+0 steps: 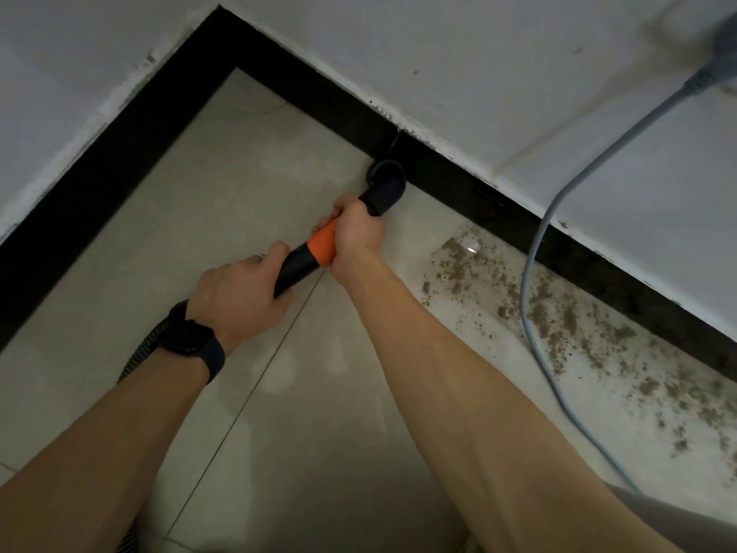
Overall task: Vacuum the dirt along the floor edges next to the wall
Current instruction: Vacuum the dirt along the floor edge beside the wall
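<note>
Head view.
- Vacuum nozzle (385, 185): black, its mouth against the black skirting (458, 169) at the far floor edge, right of the corner.
- Right hand (355, 233): fingers clenched round the orange collar (323, 245), just behind the nozzle.
- Left hand (239, 297): fingers curled round the black tube (293, 273), nearer.
- Dirt (558, 313): brown crumbs strewn along the skirting to the right, with a grey cable (534, 253) lying across them.
- Step, as judged: edge pass in hand, the main dirt not yet reached.
- Next move: probably calls for sliding the nozzle right along the skirting, clear of the cable.

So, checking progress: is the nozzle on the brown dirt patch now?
No, the nozzle sits by the black skirting, clear of the dirt.
</note>
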